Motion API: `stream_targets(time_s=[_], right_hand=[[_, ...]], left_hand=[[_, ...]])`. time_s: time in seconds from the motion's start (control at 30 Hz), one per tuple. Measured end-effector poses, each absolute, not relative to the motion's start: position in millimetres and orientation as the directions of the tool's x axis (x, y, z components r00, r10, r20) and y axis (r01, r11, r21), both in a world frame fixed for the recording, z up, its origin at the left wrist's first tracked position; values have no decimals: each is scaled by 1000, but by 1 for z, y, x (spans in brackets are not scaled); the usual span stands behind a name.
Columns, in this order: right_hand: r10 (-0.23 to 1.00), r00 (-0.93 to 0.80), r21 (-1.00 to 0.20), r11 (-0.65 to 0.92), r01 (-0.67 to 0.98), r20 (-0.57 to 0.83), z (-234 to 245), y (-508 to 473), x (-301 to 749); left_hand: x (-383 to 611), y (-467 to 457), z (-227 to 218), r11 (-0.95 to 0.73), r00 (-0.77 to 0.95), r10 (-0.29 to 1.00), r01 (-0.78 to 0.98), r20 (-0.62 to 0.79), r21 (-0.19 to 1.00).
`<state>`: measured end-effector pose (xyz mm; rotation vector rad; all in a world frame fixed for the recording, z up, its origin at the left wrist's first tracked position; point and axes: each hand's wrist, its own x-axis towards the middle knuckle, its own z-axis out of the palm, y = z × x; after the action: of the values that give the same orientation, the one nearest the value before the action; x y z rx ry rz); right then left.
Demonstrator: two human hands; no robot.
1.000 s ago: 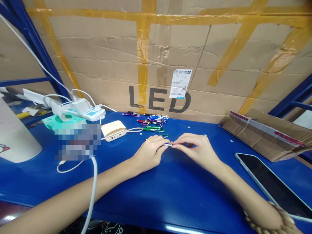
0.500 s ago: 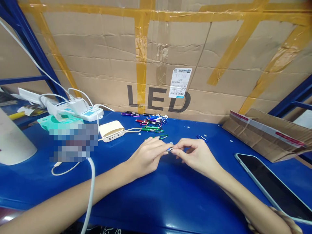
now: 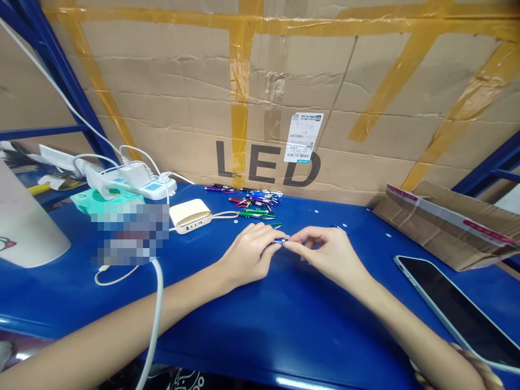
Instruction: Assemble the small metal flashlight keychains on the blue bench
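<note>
Between my two hands, just above the table, is a small shiny blue metal tube [image 3: 279, 240] with a silvery end. My left hand [image 3: 249, 252] is closed around its left part, so most of it is hidden. With thumb and forefinger my right hand [image 3: 320, 246] pinches the tube's right end. Behind my right hand a blue carabiner clip [image 3: 339, 228] lies partly hidden. Several coloured metal tubes with carabiner clips [image 3: 260, 201] lie in a loose pile beyond my hands. A green clip [image 3: 277, 225] shows just past my left fingers.
On the left are a cream power bank [image 3: 190, 215], a white power strip [image 3: 156, 188], a turquoise pack [image 3: 108, 203] and a white cup [image 3: 30, 227]. A white cable [image 3: 156, 314] crosses over my left forearm. Right are a phone [image 3: 455, 309] and a cardboard box [image 3: 442, 230]. Behind stands a large LED carton [image 3: 182, 108].
Both hands stay on the blue tube and have shifted slightly upward in view; more of the tube shows between the fingers. The whole scene has moved a little to the right.
</note>
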<state>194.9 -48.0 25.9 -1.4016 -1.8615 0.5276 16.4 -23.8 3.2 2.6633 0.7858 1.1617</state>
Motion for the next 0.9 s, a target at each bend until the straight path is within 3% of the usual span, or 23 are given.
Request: stream_targets(time_s=[0.1,0.2,0.3,0.53,0.67,0.77,0.9], right_hand=[[743,-320,-363,595,717,588,26,-48,202],[520,-541,-49,749,660,661,28,-47,207],[437,-591,46,777,627,678,29,-46,209],[541,-647,8,764,645,538,28,-47,209],[586,-536,-174,757,630,608,30,-47,209],[609,-470,-294,757,583,638,30,-48,207],[736,-347,-466,650,600,581,28,-53,199]], left_hand=[[18,-23,3,-815,545,579,405,607,414],[19,-23,3,-779,554,623,376,553,501],[18,-23,3,-758,599,631,342,492,555],[14,-23,-1,-705,698,615,279,367,652],[15,-27,1,-731,661,591,197,462,653],[15,-30,2,-785,632,557,188,539,590],[14,-31,2,-883,614,463,253,639,396]])
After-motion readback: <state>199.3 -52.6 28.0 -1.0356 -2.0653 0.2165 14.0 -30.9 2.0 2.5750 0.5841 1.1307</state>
